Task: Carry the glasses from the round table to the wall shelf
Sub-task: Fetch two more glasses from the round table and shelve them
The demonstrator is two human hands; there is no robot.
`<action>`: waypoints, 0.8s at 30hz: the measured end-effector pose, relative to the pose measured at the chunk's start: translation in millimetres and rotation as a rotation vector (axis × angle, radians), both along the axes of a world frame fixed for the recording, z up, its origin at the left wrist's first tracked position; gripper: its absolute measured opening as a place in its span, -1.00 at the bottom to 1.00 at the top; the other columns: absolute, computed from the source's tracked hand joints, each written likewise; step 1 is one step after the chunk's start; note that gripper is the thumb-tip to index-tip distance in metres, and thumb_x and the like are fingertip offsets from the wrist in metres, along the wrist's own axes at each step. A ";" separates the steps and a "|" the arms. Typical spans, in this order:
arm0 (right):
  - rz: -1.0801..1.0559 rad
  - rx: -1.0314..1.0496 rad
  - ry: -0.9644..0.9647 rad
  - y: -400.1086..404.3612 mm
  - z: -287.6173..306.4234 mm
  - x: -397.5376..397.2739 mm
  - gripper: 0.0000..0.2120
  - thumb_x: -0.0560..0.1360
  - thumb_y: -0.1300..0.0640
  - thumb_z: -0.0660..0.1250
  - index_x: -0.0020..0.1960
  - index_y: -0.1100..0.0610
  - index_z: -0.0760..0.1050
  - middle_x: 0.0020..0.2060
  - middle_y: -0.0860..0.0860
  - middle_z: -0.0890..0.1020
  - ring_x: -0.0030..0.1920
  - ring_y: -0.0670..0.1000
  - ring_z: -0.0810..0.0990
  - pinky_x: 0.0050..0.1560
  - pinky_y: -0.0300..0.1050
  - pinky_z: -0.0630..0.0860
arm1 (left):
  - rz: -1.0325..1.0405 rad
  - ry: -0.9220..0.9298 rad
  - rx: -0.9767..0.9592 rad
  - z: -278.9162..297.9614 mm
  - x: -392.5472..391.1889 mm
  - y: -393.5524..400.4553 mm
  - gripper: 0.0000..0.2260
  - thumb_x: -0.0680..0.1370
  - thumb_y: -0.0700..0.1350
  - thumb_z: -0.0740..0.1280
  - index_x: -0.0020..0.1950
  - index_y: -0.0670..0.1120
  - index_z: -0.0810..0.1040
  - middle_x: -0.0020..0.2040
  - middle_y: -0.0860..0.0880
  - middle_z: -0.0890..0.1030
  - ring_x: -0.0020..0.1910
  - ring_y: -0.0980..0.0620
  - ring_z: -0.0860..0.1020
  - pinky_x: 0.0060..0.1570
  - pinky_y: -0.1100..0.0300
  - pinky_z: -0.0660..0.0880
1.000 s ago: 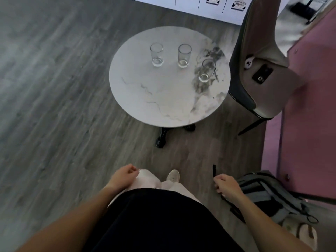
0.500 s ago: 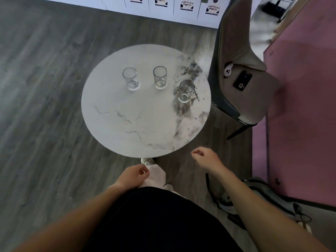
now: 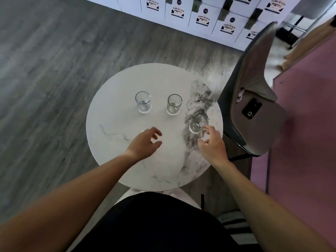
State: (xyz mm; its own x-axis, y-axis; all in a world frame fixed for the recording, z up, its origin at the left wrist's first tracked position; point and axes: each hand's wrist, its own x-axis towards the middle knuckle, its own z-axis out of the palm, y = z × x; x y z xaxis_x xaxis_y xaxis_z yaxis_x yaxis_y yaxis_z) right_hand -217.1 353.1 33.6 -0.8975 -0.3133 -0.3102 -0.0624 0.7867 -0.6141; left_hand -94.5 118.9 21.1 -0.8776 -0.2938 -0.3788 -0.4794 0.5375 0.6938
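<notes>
Three clear drinking glasses stand upright on the round white marble table [image 3: 112,135]. The left glass [image 3: 143,102] and the middle glass [image 3: 174,104] sit side by side toward the far half. The right glass [image 3: 197,123] stands on the dark marble patch near the right rim. My right hand [image 3: 211,143] hovers just below and beside that glass, fingers spread, fingertips close to it, holding nothing. My left hand [image 3: 145,144] floats over the table's middle, fingers apart and empty, well short of the left glass. No wall shelf is in view.
A grey chair [image 3: 254,99] stands tight against the table's right side, with a dark phone [image 3: 251,108] on its seat. A pink panel [image 3: 305,113] rises at the right. White lockers [image 3: 200,17] line the far wall. A striped bag [image 3: 234,226] lies by my right leg.
I have stepped up to the table, which now lies close under me. Both hands rose from my sides to over the tabletop, the right one reaching the right glass.
</notes>
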 end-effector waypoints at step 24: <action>0.526 0.007 0.081 4.0 -49.4 -104.9 -0.76 0.50 -0.10 0.42 -0.01 0.07 0.59 0.15 0.07 0.47 -0.23 0.04 0.64 -0.12 -0.06 0.58 | 0.095 -0.120 -0.233 -15.8 -145.8 9.5 -0.78 0.53 0.01 0.37 0.13 -0.03 0.55 0.30 -0.07 0.47 0.17 -0.11 0.55 0.15 0.03 0.47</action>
